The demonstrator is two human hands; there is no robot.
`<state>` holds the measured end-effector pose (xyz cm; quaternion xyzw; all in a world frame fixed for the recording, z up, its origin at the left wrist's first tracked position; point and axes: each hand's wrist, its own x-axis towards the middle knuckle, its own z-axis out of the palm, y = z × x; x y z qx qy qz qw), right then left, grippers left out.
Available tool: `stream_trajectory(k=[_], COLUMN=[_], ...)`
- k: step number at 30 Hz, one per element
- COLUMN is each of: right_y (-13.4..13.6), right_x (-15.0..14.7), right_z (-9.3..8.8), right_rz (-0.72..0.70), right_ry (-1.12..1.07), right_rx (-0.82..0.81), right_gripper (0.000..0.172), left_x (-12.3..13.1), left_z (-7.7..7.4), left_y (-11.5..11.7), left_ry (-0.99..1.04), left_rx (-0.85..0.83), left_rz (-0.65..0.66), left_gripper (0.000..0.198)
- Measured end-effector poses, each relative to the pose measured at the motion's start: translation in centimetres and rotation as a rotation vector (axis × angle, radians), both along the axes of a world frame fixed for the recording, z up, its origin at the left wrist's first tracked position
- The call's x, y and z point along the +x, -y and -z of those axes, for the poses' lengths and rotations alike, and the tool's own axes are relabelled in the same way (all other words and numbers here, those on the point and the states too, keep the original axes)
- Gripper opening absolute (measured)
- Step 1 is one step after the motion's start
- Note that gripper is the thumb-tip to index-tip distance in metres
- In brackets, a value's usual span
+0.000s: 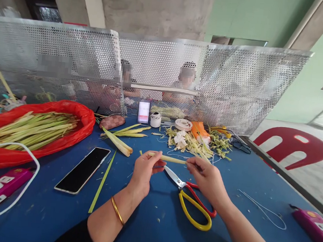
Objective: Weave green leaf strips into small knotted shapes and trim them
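A pale yellow-green strip of plant stalk (pixel 173 160) stretches level between my two hands above the blue table. My left hand (pixel 147 169) pinches its left end between thumb and fingers, the other fingers curled. At the right end, my right hand (pixel 203 174) grips the strip with its fingertips. Scissors (pixel 182 184) with one red and one yellow handle lie just beneath, blades pointing up and left. A narrow green leaf strip (pixel 102 184) rests to the left of my left forearm. Beyond my hands is a small bunch of stalks (pixel 122 142).
A red plastic bag (pixel 86 119) full of stalks sits at left, near a black phone (pixel 84 170). Trimmings (pixel 201 147) heap at back right beside a tape roll (pixel 183 124). Purple power strips (pixel 5 187) flank the table. A perforated metal screen (pixel 161 60) stands behind, with people beyond.
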<state>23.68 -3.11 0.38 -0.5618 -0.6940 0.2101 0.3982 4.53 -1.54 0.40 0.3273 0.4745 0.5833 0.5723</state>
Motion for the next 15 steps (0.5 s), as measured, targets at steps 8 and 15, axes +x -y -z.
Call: stream_trajectory(k=[8,15], right_y=[0.3,0.1], right_x=[0.3,-0.2], right_z=[-0.9,-0.7], right_rz=[-0.177,-0.189], right_ry=[0.266,0.376], right_rx=[0.170,0.226], right_gripper=[0.021,0.019], left_x=[-0.3,0.4], left_z=[-0.5,-0.4], left_y=[0.8,1.6], left_ry=[-0.778,-1.089], left_rx=[0.450,0.450], left_rz=[0.087,0.287], left_gripper=[0.018,0.021])
